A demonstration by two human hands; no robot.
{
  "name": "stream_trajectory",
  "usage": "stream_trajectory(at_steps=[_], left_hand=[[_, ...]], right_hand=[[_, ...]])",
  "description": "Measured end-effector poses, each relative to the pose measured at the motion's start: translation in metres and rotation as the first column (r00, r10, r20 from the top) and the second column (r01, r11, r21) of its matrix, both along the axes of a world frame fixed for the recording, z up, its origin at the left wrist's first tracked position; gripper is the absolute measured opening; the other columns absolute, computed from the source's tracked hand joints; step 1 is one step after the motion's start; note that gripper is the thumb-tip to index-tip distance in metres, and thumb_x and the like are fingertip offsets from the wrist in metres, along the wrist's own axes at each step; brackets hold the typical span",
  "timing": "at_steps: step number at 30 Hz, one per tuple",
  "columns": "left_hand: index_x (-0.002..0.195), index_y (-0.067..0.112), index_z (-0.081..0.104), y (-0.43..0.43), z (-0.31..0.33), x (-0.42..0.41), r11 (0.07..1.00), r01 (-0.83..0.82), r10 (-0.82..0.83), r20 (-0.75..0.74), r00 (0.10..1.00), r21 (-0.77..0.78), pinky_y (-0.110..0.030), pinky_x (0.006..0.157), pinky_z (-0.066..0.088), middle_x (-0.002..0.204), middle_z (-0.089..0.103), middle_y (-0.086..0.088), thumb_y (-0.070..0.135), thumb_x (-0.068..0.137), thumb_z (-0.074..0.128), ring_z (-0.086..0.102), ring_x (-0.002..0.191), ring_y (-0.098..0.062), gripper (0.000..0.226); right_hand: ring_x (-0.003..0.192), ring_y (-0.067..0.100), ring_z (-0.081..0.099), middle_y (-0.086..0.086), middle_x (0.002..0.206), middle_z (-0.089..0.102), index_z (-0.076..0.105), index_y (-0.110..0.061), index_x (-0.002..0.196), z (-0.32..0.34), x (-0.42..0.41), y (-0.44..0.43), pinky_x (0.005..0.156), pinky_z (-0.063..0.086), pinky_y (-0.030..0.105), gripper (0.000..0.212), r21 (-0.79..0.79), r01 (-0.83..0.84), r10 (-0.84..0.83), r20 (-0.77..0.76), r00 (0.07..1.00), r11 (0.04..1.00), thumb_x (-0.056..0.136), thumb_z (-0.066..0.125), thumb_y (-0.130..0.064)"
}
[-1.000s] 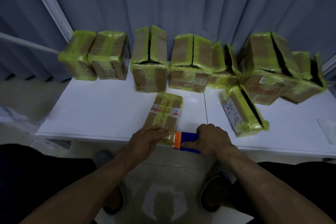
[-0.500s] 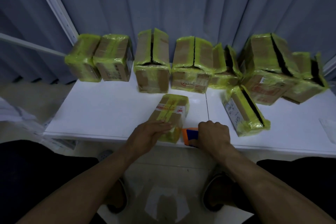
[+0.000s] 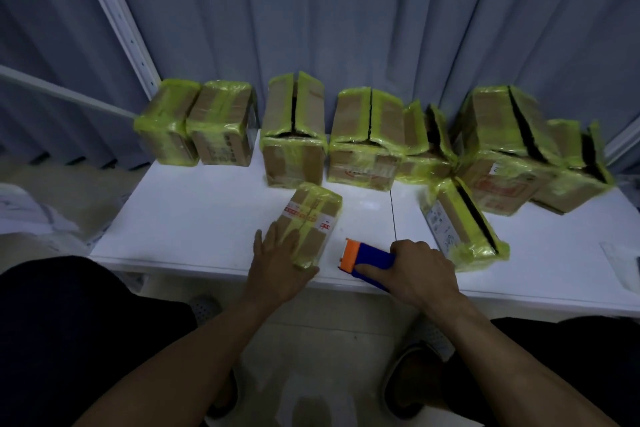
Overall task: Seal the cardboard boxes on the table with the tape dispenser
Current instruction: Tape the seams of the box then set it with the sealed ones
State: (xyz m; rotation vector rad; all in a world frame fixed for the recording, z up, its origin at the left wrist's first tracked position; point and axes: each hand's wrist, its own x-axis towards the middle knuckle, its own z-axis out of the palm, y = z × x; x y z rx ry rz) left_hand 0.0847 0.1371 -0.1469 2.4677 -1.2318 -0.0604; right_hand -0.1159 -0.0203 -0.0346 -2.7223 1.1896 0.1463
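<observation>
Head view: both forearms reach in from below, over the near edge of the white counter (image 3: 194, 218). The left hand (image 3: 277, 267) lies palm down, fingers spread flat on the near end of a small cardboard box (image 3: 311, 222) wrapped in yellow-green tape, not gripping it. The box's long axis runs away from the person, tilted slightly right. The right hand (image 3: 419, 270) is closed around the blue tape dispenser (image 3: 367, 258), whose orange head points left toward the box, just apart from it. More taped boxes (image 3: 363, 142) line the counter's far edge.
</observation>
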Motion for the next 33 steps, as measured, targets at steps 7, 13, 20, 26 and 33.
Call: stream_trajectory(at_steps=[7,13,20,26,33], left_hand=[[0.145,0.032,0.035,0.013,0.003,0.011,1.0,0.004,-0.007,-0.129,0.992,-0.026,-0.036,0.107,0.038,0.145,0.045,0.004,0.073,0.077,0.062,0.049,0.127,-0.018,0.084],[0.135,0.042,0.053,0.057,0.022,0.018,0.984,0.044,-0.038,0.042,0.998,-0.173,-0.03,0.103,0.039,0.134,0.056,0.015,0.067,0.081,0.063,0.053,0.119,-0.007,0.06],[0.136,0.04,0.051,0.121,0.013,0.065,0.954,-0.3,0.299,0.051,0.953,0.003,-0.033,0.105,0.028,0.149,0.04,0.006,0.068,0.073,0.055,0.04,0.134,-0.019,0.069],[0.131,0.034,0.058,0.136,0.007,0.124,0.884,-0.46,0.458,0.045,0.888,0.087,-0.04,0.104,0.03,0.149,0.038,0.0,0.072,0.069,0.048,0.045,0.127,-0.029,0.074],[0.138,0.032,0.044,0.138,0.003,0.211,0.837,-0.49,0.511,-0.029,0.859,0.244,-0.052,0.113,0.021,0.154,0.033,-0.008,0.072,0.073,0.034,0.02,0.146,-0.036,0.077]], right_hand=[[0.066,0.012,0.061,-0.008,0.074,0.058,0.055,-0.024,0.078,0.0,0.017,0.004,0.058,0.049,0.027,0.069,0.146,-0.01,0.001,0.066,0.998,0.989,0.069,0.057,-0.093],[0.068,0.012,0.06,-0.007,0.077,0.059,0.058,-0.021,0.085,0.009,0.065,0.023,0.059,0.046,0.027,0.071,0.211,-0.087,0.068,0.098,0.993,0.974,0.073,0.056,-0.091],[0.07,0.015,0.066,0.0,0.077,0.066,0.059,-0.016,0.08,0.0,0.136,0.051,0.065,0.052,0.028,0.07,0.43,-0.148,0.094,0.144,0.985,0.891,0.078,0.056,-0.086],[0.073,0.017,0.069,0.005,0.083,0.071,0.068,-0.01,0.089,-0.007,0.188,0.062,0.065,0.05,0.026,0.069,0.649,-0.121,-0.02,0.206,0.978,0.751,0.079,0.065,-0.078],[0.064,0.012,0.065,0.004,0.077,0.071,0.065,-0.013,0.083,-0.015,0.228,0.07,0.054,0.046,0.018,0.045,0.764,-0.155,-0.086,0.265,0.96,0.627,0.075,0.085,-0.053]])
